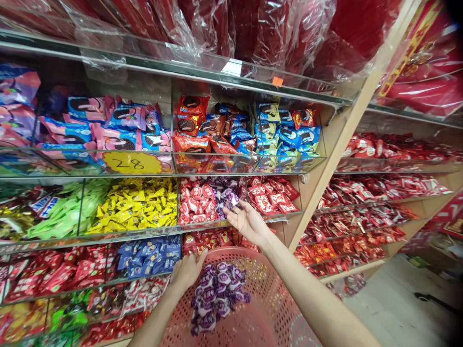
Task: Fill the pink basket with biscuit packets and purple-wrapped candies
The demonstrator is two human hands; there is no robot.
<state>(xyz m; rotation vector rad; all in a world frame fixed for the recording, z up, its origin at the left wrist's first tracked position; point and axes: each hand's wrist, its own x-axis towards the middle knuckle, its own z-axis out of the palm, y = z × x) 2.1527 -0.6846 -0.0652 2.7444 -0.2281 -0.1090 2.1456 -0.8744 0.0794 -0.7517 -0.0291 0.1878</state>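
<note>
A pink perforated plastic basket [260,260] is in front of me, tilted toward me, with several purple-and-white wrapped candies [219,294] piled inside. My left hand [188,271] is closed on the basket's left rim, its thumb along the edge. My right hand [247,220] reaches over the basket to the shelf, palm turned up and fingers stretched out and slightly apart. Its fingertips are at the purple wrapped candies [228,196] in a shelf compartment. No candy shows clearly in that hand. Red-and-white wrapped candies [195,200] lie left of the purple ones.
Yellow packets [135,205] and light green packets [63,207] fill compartments to the left. Wrapped cookies [123,118] sit above, behind a yellow tag [132,163] reading 28. A glass shelf edge [144,234] runs below my right hand's level. A wooden upright [334,140] stands right.
</note>
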